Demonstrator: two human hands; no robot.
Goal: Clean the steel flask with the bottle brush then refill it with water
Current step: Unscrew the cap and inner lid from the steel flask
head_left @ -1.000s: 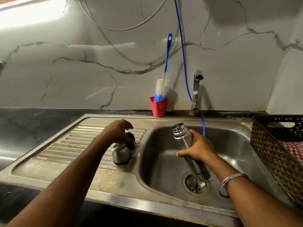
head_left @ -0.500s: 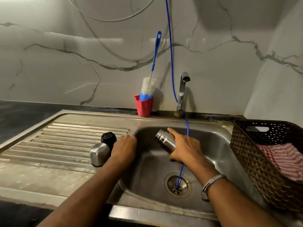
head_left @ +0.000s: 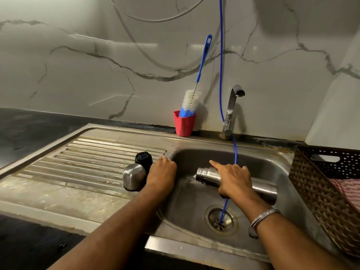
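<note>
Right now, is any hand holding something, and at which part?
The right hand holds the steel flask around its body, near the open neck, tilted over the sink. The left hand holds nothing; it rests on the sink's edge.

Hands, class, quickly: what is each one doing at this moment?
Left hand: holds nothing, resting palm-down on the sink edge.
Right hand: closed around the steel flask, tipped sideways, water pouring out.

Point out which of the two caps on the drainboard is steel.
The steel cup cap, the shiny one nearer the camera; the cap behind it is black.
</note>
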